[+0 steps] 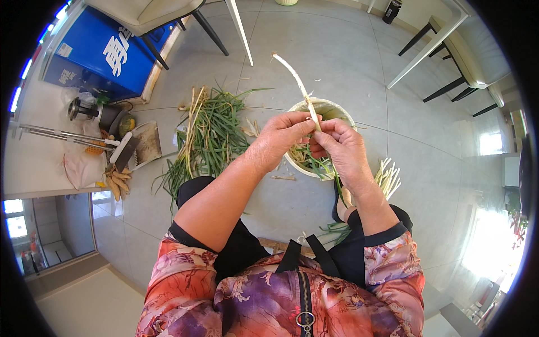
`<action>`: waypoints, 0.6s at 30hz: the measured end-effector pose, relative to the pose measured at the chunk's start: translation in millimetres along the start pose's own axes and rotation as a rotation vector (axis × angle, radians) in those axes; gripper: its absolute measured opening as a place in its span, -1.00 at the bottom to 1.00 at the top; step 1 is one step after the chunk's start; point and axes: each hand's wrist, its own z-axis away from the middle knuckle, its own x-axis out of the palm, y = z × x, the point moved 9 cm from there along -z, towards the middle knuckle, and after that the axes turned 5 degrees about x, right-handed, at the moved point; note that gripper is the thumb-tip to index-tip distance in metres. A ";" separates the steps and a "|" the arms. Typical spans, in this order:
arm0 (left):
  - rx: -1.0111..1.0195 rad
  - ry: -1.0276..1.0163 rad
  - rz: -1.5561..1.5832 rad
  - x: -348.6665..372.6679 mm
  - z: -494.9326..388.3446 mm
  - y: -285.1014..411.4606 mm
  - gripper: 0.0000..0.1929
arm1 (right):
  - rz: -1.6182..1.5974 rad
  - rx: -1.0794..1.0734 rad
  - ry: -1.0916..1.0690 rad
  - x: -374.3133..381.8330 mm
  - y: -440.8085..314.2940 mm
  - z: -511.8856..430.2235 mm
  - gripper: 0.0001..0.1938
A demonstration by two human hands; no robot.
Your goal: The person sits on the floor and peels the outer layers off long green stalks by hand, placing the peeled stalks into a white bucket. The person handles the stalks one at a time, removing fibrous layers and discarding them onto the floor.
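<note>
Both my hands hold one green onion above a pale bucket, its white root end pointing up and away from me. My left hand pinches the stalk between thumb and fingers. Just to the right, my right hand grips it slightly lower, and the green leaf hangs below. Peelings and green scraps lie in the bucket. A large pile of untrimmed green onions rests on the floor at left. Pale stalks lie in a bundle right of my right wrist, partly hidden by it.
Left, a dustpan and broom are near tubers, a blue box and a dark pot. Chair legs and a white table leg stand ahead. Loose peelings lie on the tiles.
</note>
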 end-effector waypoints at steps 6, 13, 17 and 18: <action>0.034 0.051 0.049 -4.8 -2.2 -6.4 -0.73 | 0.182 -0.034 0.046 -7.1 1.8 -5.5 -0.87; 0.059 0.073 -0.028 -0.1 0.1 -5.4 -0.80 | 0.133 -0.071 0.198 -22.3 -19.4 -1.8 -0.86; 0.087 0.101 -0.174 3.5 4.4 -6.7 -0.82 | 0.145 -0.023 0.145 -13.3 -15.6 -2.5 -0.86; 0.104 0.096 -0.208 3.3 4.6 -7.6 -0.82 | 0.148 -0.015 0.146 -14.4 -12.8 -3.6 -0.87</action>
